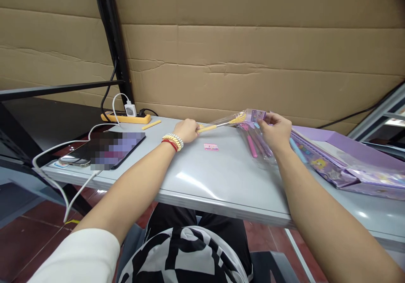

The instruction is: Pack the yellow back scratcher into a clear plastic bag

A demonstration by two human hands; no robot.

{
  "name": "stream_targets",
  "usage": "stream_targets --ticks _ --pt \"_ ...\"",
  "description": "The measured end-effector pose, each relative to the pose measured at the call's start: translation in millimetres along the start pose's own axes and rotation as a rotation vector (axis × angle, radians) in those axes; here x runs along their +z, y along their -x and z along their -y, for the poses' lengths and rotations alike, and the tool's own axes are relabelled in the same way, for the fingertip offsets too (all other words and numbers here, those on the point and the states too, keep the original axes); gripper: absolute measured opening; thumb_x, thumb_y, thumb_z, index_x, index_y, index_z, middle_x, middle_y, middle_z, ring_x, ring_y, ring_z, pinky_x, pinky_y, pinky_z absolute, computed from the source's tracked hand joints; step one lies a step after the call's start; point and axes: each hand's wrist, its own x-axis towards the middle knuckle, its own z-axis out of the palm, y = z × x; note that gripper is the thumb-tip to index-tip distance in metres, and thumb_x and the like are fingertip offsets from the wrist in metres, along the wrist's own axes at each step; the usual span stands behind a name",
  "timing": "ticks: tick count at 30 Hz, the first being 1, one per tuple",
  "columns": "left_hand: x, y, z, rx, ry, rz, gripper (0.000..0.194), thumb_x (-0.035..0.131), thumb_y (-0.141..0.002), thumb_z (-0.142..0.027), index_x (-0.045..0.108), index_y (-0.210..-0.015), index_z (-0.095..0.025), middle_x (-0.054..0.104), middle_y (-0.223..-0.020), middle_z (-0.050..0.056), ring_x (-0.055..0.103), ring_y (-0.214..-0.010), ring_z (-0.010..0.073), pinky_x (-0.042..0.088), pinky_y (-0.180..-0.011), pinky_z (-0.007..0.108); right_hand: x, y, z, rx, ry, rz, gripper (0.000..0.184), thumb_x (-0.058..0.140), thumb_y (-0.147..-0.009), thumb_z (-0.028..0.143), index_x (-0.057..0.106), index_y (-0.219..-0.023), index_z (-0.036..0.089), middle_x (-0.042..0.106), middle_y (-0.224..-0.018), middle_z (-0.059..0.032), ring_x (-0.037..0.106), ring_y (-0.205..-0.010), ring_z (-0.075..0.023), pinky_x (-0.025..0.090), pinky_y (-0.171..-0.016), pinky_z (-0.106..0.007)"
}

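My left hand [186, 130], with beaded bracelets at the wrist, pinches the end of a yellow pen [218, 125] whose far end sits inside a clear plastic sleeve [249, 118]. My right hand [276, 131] grips that sleeve at its purple label end. Pink pens [252, 146] lie inside the sleeve under my right hand. A blue pen [296, 149] lies beside my right wrist. A small pink sticker [211, 146] rests on the grey table [218, 181] between my hands.
A purple stationery box and printed packaging [344, 160] lie at the right. At the left lies a dark tablet [107, 150] with white cables, a yellow power strip [126, 117] behind it, and a loose yellow stick [151, 125]. A cardboard wall stands behind the table.
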Motion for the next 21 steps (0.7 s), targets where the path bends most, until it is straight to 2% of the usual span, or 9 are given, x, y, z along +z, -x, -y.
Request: stream_targets --ticks 7,14,18,21 --pt "-0.6 0.2 -0.1 0.006 -0.008 0.011 0.025 0.053 -0.078 -0.024 0.074 -0.093 -0.022 0.072 -0.096 0.01 0.065 -0.093 0.025 0.048 -0.076 0.032 1.1 -0.6 -1.0 0.141 -0.067 -0.02 0.018 0.072 -0.061 0.021 0.066 -0.077 0.017 0.062 -0.07 -0.0013 0.06 -0.064 -0.0182 0.049 -0.065 -0.031" --pt "-0.3 0.7 0.2 0.003 -0.019 0.017 0.025 0.052 -0.078 -0.024 0.074 -0.091 -0.022 0.072 -0.094 0.01 0.065 -0.092 0.0252 0.048 -0.075 0.032 -0.2 1.9 2.7 0.098 -0.111 0.081 0.032 0.077 -0.054 0.03 0.068 -0.081 0.017 0.064 -0.071 -0.0015 0.061 -0.067 -0.0191 0.051 -0.066 -0.032" --pt "-1.0 -0.1 1.3 -0.01 -0.021 0.017 0.028 0.051 -0.078 -0.023 0.074 -0.095 -0.022 0.073 -0.096 0.01 0.065 -0.093 0.0254 0.048 -0.077 0.032 1.4 4.8 5.7 0.034 -0.175 0.14 0.03 0.067 -0.061 0.035 0.07 -0.083 0.016 0.067 -0.08 -0.0046 0.063 -0.073 -0.0201 0.053 -0.069 -0.033" --pt "-0.8 -1.0 2.5 -0.008 -0.019 0.02 0.028 0.051 -0.079 -0.024 0.074 -0.095 -0.022 0.073 -0.096 0.01 0.066 -0.093 0.0259 0.049 -0.078 0.033 2.6 5.8 5.5 0.045 -0.187 0.149 0.033 0.059 -0.066 0.036 0.072 -0.087 0.014 0.068 -0.082 -0.0059 0.062 -0.069 -0.0194 0.053 -0.066 -0.034"
